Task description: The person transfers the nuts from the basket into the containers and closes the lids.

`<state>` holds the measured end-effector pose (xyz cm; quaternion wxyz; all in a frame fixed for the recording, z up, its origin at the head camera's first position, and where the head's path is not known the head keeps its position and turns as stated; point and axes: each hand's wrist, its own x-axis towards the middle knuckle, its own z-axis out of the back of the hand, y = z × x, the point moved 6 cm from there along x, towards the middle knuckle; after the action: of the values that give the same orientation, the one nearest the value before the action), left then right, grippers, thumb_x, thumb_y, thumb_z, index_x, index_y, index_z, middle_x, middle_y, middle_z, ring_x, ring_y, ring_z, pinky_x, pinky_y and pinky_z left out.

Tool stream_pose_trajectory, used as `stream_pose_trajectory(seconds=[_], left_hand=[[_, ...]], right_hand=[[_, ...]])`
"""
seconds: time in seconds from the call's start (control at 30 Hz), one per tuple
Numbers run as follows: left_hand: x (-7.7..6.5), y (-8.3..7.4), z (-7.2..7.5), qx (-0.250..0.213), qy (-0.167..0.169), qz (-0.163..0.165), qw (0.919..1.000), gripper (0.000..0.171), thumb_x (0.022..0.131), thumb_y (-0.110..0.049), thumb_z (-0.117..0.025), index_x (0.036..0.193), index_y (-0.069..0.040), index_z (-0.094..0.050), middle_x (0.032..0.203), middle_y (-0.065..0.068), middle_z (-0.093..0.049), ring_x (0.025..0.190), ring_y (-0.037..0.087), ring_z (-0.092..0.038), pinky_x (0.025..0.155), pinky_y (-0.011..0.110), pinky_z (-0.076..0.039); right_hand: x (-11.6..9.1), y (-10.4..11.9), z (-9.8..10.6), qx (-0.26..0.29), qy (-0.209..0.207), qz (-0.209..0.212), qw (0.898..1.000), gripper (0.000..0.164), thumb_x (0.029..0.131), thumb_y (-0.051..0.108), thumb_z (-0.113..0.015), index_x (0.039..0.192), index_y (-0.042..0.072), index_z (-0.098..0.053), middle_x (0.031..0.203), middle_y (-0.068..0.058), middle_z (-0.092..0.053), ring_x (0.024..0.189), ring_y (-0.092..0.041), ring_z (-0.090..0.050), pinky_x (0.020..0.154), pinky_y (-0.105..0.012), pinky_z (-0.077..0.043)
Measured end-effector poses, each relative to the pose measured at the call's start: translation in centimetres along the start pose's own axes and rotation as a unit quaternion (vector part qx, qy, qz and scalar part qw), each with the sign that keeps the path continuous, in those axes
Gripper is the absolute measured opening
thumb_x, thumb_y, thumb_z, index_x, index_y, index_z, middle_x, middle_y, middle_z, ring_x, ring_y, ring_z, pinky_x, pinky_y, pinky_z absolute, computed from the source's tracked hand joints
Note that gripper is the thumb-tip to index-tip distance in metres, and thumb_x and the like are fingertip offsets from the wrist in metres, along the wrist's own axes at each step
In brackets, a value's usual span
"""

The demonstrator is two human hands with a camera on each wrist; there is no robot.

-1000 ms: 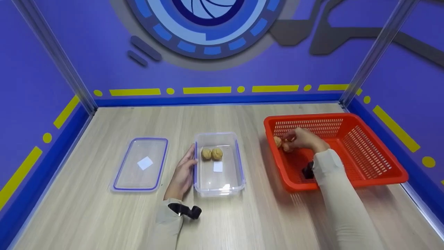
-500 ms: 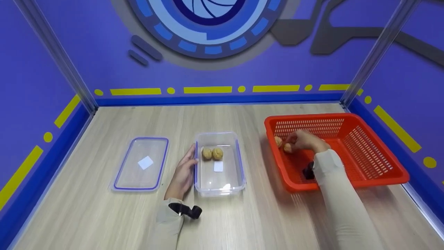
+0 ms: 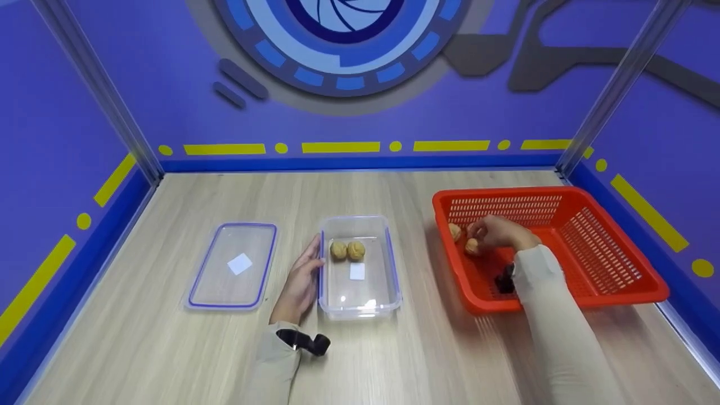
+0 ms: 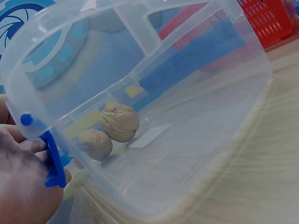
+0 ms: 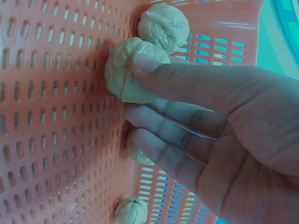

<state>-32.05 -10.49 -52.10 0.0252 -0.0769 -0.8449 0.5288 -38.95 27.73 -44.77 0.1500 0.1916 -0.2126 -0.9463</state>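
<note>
My left hand (image 3: 296,287) rests along the left side of a clear plastic food container (image 3: 360,292), fingers straight against its wall. Two walnuts (image 4: 120,122) lie side by side inside it, near a white square label (image 3: 357,271). Over in the red basket (image 3: 624,298), my right hand (image 3: 503,232) pinches a walnut (image 5: 128,77) between thumb and fingers. The right wrist view shows another walnut (image 5: 163,29) beside the held one. Two more, one walnut (image 5: 140,150) partly behind the fingers and one walnut (image 5: 132,211) lower down, are also there.
A clear lid (image 3: 230,281) with a blue seal lies flat on the wooden table (image 3: 360,365), left of the container. Purple printed panels (image 3: 360,126) wall in the table at the back and both sides. The basket's slotted walls rise around my right hand.
My right hand has shifted slightly toward me within the basket, and a walnut at its fingers has shifted with it. The left hand and container stay put; the head view has tilted a little.
</note>
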Motion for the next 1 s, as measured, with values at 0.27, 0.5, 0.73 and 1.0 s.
stream_pose_trajectory(seconds=[0.27, 0.5, 0.73, 1.0], left_hand=[[0.0, 0.1, 0.0, 0.004, -0.005, 0.003, 1.0000, 0.066, 0.091, 0.006, -0.037, 0.153, -0.005, -0.015, 0.162, 0.009, -0.002, 0.150, 0.025, 0.004, 0.123, 0.039, 0.003], [-0.1, 0.0, 0.1, 0.002, -0.013, 0.008, 0.9999, 0.066, 0.091, 0.006, -0.038, 0.153, -0.007, -0.017, 0.163, 0.007, -0.004, 0.150, 0.024, 0.002, 0.123, 0.038, 0.002], [0.0, 0.0, 0.0, -0.001, -0.006, -0.005, 1.0000, 0.067, 0.090, 0.006, -0.037, 0.153, -0.003, -0.014, 0.163, 0.010, -0.004, 0.150, 0.024, 0.003, 0.124, 0.037, 0.002], [0.2, 0.0, 0.0, 0.004, -0.009, -0.010, 0.9999, 0.067, 0.089, 0.007, -0.037, 0.152, -0.001, -0.015, 0.162, 0.011, -0.004, 0.150, 0.025, 0.003, 0.123, 0.037, 0.003]], right_hand=[[-0.6, 0.7, 0.8, -0.006, -0.021, 0.010, 1.000, 0.026, 0.082, 0.002, -0.067, 0.108, 0.001, -0.070, 0.101, -0.017, -0.069, 0.088, -0.026, -0.062, 0.080, -0.041, -0.058], [-1.2, 1.1, 1.5, -0.003, -0.046, 0.027, 0.999, 0.027, 0.081, 0.002, -0.067, 0.107, 0.002, -0.071, 0.099, -0.014, -0.070, 0.088, -0.025, -0.062, 0.080, -0.042, -0.058], [-1.8, 1.6, 2.4, 0.019, -0.060, 0.024, 0.998, 0.029, 0.082, 0.002, -0.068, 0.111, 0.000, -0.069, 0.101, -0.017, -0.070, 0.087, -0.026, -0.063, 0.074, -0.036, -0.059], [-2.4, 2.9, 3.4, 0.031, -0.075, 0.024, 0.996, 0.031, 0.084, 0.000, -0.064, 0.114, 0.000, -0.068, 0.099, -0.016, -0.069, 0.082, -0.022, -0.060, 0.070, -0.030, -0.055]])
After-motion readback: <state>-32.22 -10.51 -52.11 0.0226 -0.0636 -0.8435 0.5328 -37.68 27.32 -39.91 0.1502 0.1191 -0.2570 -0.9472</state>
